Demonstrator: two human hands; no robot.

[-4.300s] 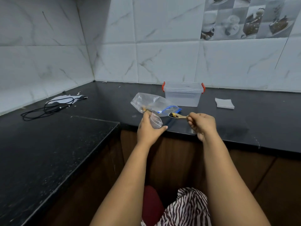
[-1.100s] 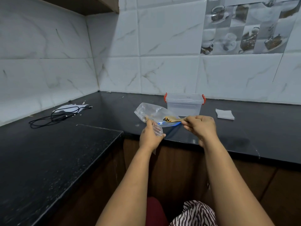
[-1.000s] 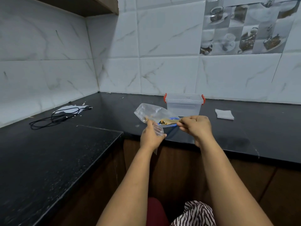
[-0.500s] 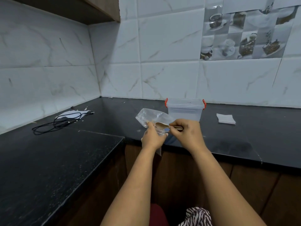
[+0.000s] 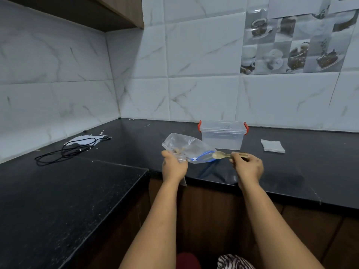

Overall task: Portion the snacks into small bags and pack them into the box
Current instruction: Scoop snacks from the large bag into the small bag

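Pinching a small clear bag [image 5: 179, 157] at the worktop [image 5: 291, 171] edge, the left hand [image 5: 173, 167] waits; the right hand [image 5: 246, 166] grasps a wooden spoon [image 5: 221, 155], seemingly empty, at the large zip bag's [image 5: 191, 148] mouth, before the lidded box [image 5: 223, 134].

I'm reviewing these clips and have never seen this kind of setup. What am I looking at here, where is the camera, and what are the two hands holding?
There is no machine: a person works with bare hands, filmed by a wide-angle camera on their head looking forward and down. The left hand grips a small clear bag. The right hand holds a wooden spoon, whose bowl looks empty, at the blue-edged mouth of a large zip bag lying on the black counter. Behind stands a clear box with red clips, lid on. A folded white cloth lies to its right; a black cable lies far left.
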